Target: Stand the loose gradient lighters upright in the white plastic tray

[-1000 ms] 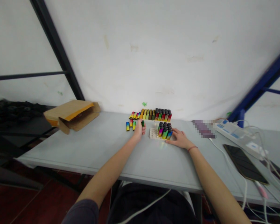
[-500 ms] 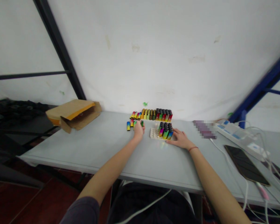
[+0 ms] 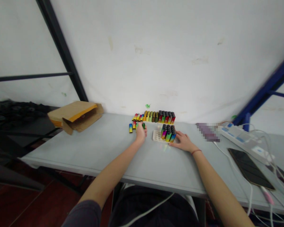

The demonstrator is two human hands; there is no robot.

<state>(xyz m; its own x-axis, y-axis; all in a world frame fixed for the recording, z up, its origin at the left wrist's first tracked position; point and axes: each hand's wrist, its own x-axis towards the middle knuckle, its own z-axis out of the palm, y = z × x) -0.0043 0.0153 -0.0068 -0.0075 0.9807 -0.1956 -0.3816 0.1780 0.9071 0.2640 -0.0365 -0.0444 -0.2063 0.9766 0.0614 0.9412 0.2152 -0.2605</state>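
Note:
My left hand (image 3: 141,132) is closed around a green lighter (image 3: 144,125), partly hidden by the fingers. Beside it on the tabletop lie loose lighters, among them a blue-and-yellow lighter (image 3: 130,128) and a red-and-yellow one (image 3: 134,125). To the right sits a white tray with holes (image 3: 156,136). Several colour-graded lighters with black tops (image 3: 168,133) stand upright in its right part, while the left holes show bare. My right hand (image 3: 183,141) grips the tray's right end, thumb at the near edge and fingers along the side.
Against the wall stand yellow-to-olive lighters (image 3: 151,116) and a block of red black-topped lighters (image 3: 167,117); others lie tilted (image 3: 137,117) at their left. An open cardboard box (image 3: 75,115) rests far left. On the right are a phone (image 3: 251,167), a power strip (image 3: 246,142) and cables.
The whole view shifts very slightly. Both hands, the tray and the lighters otherwise keep nearly the same places.

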